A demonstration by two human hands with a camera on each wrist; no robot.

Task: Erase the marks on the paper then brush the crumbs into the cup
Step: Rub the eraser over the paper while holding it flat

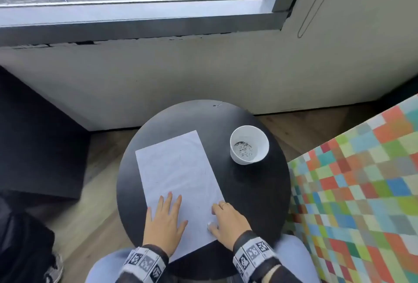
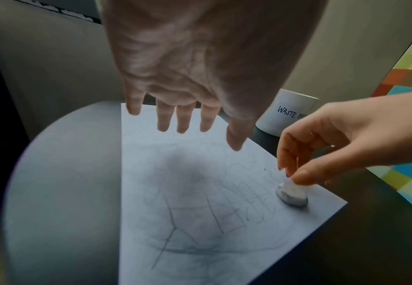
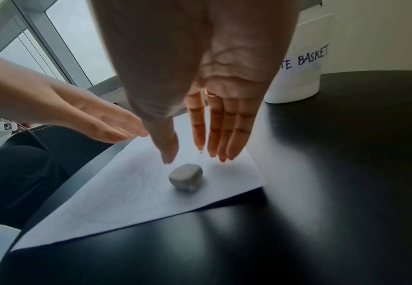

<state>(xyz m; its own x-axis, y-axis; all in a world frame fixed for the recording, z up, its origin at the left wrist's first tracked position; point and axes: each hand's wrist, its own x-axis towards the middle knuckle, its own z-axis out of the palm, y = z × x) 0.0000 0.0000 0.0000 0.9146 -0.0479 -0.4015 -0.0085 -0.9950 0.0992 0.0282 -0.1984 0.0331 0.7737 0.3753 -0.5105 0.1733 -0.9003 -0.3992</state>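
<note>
Round black tabletop (image 1: 260,192) below a window. White paper sheet (image 1: 176,169) with faint pencil marks lies centre; left hand (image 1: 166,221) rests flat, fingers spread, on its near part, probably to stop sliding. Right hand (image 1: 228,219) reaches a grey rounded eraser (image 3: 186,177) at the near-right edge; fingers loosely extended, grip uncertain. White paper cup (image 1: 249,144) labelled as a waste basket stands far right, off the sheet, with grey crumbs inside.

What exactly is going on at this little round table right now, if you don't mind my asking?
A person is starting to erase pencil marks. The left hand lies flat over the paper, while the right hand reaches down to the eraser lying near the sheet's edge; whether it already has it is unclear. The marks are still visible. The cup, further back on the table, already contains some crumbs.
</note>
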